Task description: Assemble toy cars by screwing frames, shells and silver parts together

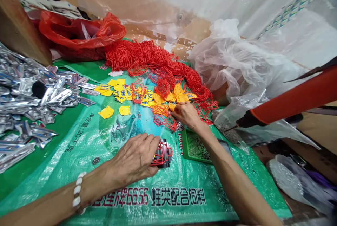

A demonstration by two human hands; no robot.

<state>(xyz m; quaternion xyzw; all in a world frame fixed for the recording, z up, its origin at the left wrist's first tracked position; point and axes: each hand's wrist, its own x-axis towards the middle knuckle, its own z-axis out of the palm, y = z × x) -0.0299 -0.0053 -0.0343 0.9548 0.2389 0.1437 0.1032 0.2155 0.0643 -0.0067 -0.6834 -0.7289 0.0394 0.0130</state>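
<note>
My left hand [140, 154] is closed round a small toy car [163, 154] with a red cage frame and black wheels, held low over the green sheet. The hand covers the car's left part. Farther off, my right hand [186, 113] has its fingers bent together on an orange plastic piece [172, 107] at the near edge of a pile. Beside it are more orange pieces [180, 94] and yellow stickered pieces [126, 93]. A red cage frame [138, 91] lies on the yellow ones, and a long heap of red cage frames [158, 55] curves behind.
Silver foil packets [56, 96] are heaped at the left. A green basket [188, 145] of small metal parts sits under my right forearm. A red plastic bag [79, 39] lies at the back left, clear plastic bags [231, 53] at the right. An orange-red pole-like object [295, 96] juts in from the right.
</note>
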